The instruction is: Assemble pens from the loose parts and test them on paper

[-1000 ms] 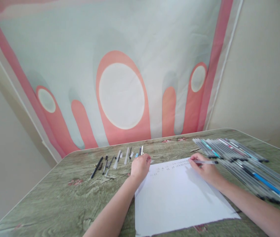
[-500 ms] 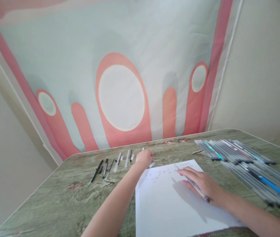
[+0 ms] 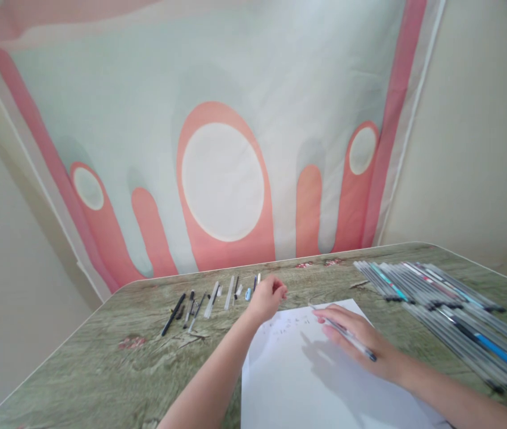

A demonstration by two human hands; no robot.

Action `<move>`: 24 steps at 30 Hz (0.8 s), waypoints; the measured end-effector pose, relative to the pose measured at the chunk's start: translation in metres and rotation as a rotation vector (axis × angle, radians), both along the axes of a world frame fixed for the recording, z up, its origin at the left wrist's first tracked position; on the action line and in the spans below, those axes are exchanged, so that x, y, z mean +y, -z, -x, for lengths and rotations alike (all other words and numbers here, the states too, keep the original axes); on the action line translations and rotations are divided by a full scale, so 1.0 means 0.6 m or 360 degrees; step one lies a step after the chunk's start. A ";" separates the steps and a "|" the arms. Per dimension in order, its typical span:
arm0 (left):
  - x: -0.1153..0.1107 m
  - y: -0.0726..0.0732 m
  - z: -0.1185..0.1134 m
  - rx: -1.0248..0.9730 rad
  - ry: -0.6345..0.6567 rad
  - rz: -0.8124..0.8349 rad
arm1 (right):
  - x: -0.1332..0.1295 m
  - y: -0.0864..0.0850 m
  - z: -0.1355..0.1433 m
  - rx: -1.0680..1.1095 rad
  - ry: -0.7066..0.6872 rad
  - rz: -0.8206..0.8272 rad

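My right hand (image 3: pixel 360 339) is closed around a clear-barrelled pen (image 3: pixel 347 335) with a dark end, its tip pointing toward the top of a white sheet of paper (image 3: pixel 289 381). Small faint marks run along the upper part of the sheet. My left hand (image 3: pixel 267 299) is raised at the paper's top left corner, its fingers curled together. Whatever lies between those fingers, if anything, is too small to make out. Just left of it are a small blue piece (image 3: pixel 248 294) and short pen parts.
Left of the paper, a row of disassembled pen pieces includes a black pen (image 3: pixel 173 314) and clear tubes (image 3: pixel 229 292). Many clear pens lie side by side on the right, with a blue pen (image 3: pixel 503 353) among them. A patterned cloth (image 3: pixel 333 71) hangs behind the wood-patterned table (image 3: pixel 101 369).
My left hand has lifted slightly and turned, its fingers now pointing right; the blue piece beside it has come into view. My right hand with the pen has shifted slightly left.
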State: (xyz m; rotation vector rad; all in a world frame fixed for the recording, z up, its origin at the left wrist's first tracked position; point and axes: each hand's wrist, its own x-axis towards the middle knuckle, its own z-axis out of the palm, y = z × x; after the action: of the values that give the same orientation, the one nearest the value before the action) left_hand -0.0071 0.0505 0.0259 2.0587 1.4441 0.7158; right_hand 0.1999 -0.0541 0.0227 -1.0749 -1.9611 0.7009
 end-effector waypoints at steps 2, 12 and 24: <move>-0.020 0.007 0.006 -0.0572 -0.0003 0.0186 | 0.013 -0.007 0.014 0.0288 0.0078 0.0243; -0.069 0.032 0.037 -0.1613 -0.0076 0.0581 | 0.037 0.033 0.095 0.1598 0.0335 0.0862; -0.080 0.040 0.036 -0.1974 -0.0119 0.0727 | 0.044 0.053 0.069 0.1710 0.0027 0.0992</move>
State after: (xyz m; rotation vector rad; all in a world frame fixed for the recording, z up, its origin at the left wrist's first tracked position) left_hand -0.0287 0.0023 0.0021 0.8441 0.7974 1.2247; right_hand 0.1585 -0.0279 -0.0092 -0.7575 -0.8120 1.5384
